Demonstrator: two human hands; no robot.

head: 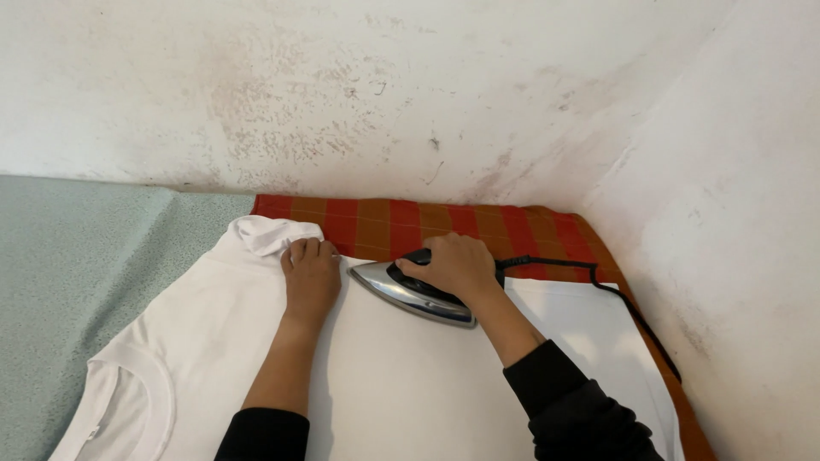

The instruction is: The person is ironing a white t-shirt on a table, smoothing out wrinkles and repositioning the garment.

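Observation:
A white T-shirt [196, 358] lies flat across the surface, its neckline at the lower left and a folded sleeve at the top. My left hand [309, 271] presses palm-down on the shirt's upper edge, fingers together. My right hand [453, 263] grips the black handle of a silver-soled iron [410, 294], which rests on the shirt with its tip pointing left toward my left hand. Both arms wear black sleeves.
A red and orange checked cloth [478, 224] covers the surface under the shirt. The iron's black cord [598, 286] runs right along the cloth's edge. A pale green patterned cover [77, 256] lies to the left. Stained white walls close in behind and on the right.

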